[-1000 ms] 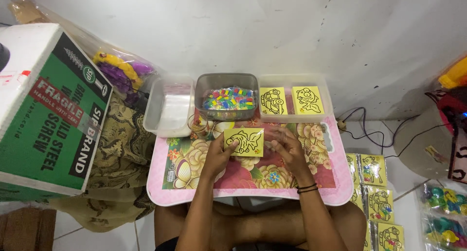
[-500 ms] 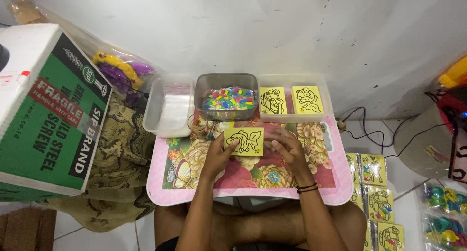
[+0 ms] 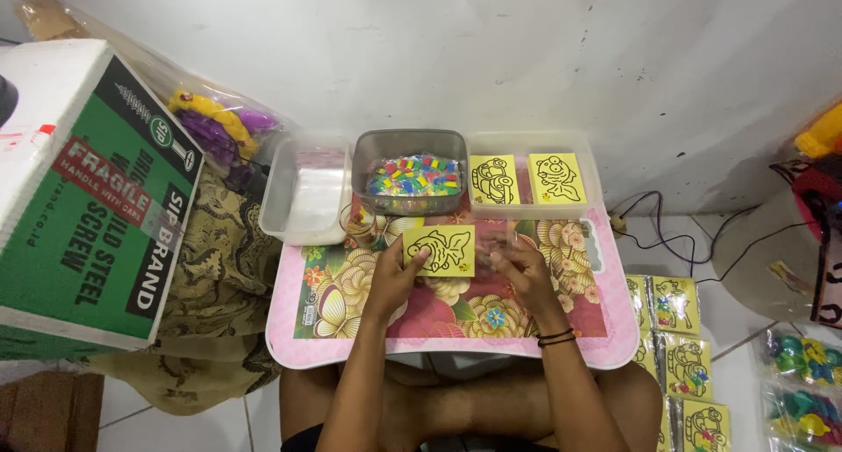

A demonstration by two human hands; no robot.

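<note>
Head view: left hand [image 3: 392,281] pinches the yellow fish card [image 3: 439,249] flat over the pink tray table [image 3: 456,351], just before the grey bead tub [image 3: 409,172]. Right hand [image 3: 519,272] grips a clear sleeve [image 3: 496,240] beside the card, apparently for bagging.

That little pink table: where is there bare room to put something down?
On the pink table, the flowered top is free left of the left hand and right of the right hand. The back edge is crowded with three tubs, and the yellow card fills the middle.
</note>
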